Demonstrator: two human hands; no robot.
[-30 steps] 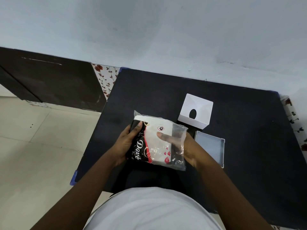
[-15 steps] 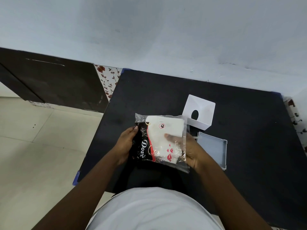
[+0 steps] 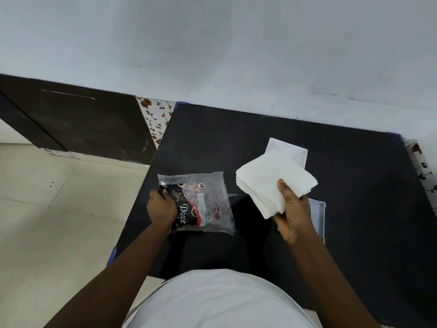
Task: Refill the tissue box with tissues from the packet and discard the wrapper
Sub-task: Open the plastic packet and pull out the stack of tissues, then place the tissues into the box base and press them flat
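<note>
My right hand point(image 3: 293, 216) grips a thick stack of white tissues point(image 3: 272, 181), held in the air over the table's middle right. Behind the stack, the white tissue box cover point(image 3: 290, 150) shows only its far corner. The shallow pale box base point(image 3: 318, 214) lies under my right hand, mostly hidden. My left hand point(image 3: 162, 209) pinches the left edge of the flat, clear and black wrapper point(image 3: 203, 204), which lies on the black table point(image 3: 236, 138) with no tissues inside.
The table's left edge runs beside a pale tiled floor point(image 3: 47, 209). A dark cabinet point(image 3: 71, 121) stands at the back left against the grey wall point(image 3: 236, 55). Floral fabric point(image 3: 158, 119) shows at the table's far corners.
My right hand has pulled the tissue stack out of the wrapper and moved it right, over the box parts. The wrapper has gone flat on the table under my left hand.
</note>
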